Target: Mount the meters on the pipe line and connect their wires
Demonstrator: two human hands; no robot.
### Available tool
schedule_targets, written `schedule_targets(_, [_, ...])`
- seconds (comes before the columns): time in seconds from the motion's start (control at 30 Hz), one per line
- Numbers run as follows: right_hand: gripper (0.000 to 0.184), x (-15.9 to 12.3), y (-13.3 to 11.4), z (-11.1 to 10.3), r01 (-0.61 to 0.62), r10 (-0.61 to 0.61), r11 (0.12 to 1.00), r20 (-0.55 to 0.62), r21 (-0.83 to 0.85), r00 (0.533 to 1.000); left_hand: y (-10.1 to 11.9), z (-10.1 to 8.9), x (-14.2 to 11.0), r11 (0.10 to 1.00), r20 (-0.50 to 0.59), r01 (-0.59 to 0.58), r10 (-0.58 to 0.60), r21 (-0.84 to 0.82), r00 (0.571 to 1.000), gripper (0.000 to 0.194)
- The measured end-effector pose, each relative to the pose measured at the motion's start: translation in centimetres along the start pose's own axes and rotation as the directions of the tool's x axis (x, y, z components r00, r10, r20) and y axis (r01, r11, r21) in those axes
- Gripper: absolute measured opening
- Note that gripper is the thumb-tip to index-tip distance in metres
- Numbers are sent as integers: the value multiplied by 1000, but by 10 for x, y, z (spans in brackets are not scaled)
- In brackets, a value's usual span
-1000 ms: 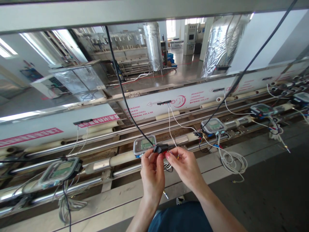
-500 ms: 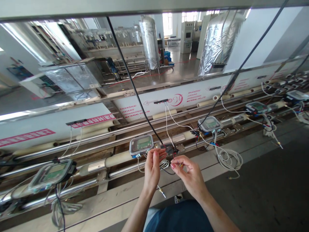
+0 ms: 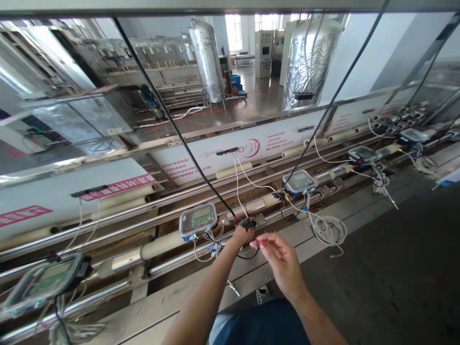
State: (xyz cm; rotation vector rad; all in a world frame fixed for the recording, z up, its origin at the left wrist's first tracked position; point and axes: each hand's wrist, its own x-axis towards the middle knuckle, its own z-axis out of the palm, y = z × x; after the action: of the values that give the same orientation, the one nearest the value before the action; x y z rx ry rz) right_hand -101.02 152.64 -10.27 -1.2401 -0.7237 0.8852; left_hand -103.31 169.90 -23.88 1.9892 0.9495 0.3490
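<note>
My left hand (image 3: 243,234) reaches in at the conveyor's edge and is closed at a small black connector (image 3: 247,224); its fingertips are largely hidden. White and coloured leads run into that connector. To its right, my right hand (image 3: 283,261) pinches thin wires between thumb and fingers, and a yellow wire (image 3: 272,236) sticks out above them. Left of both hands, a clear-lidded meter box (image 3: 198,221) with a green display sits on the roller line, cables hanging below it. A cable end with a brass tip (image 3: 233,288) dangles under my left forearm.
Further boxes of this kind stand along the line, one at near left (image 3: 48,282) and one at right (image 3: 299,182). A coiled white cable (image 3: 328,230) hangs over the metal ledge. Black cables (image 3: 172,120) slant down from the overhead beam (image 3: 230,5). Printed white panels (image 3: 230,163) stand behind.
My left hand has moved forward and right, from open fingers beside the wires to the black connector. My right hand stays pinched on the wires. The view has shifted right.
</note>
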Motion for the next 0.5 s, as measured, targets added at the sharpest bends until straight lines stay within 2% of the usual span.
schedule_targets(0.17, [23, 5, -4, -3, -12, 10, 1000, -81, -20, 997, 6, -3, -5, 998, -57, -45, 43, -37, 997, 31])
schedule_targets(0.37, [29, 11, -6, -1, -39, 42, 997, -43, 73, 998, 42, -26, -30, 972, -159, -152, 123, -182, 980, 27])
schedule_targets(0.5, [28, 16, -6, 1, -38, 42, 993, -34, 114, 999, 59, -41, -43, 933, -166, -170, 122, -317, 979, 21])
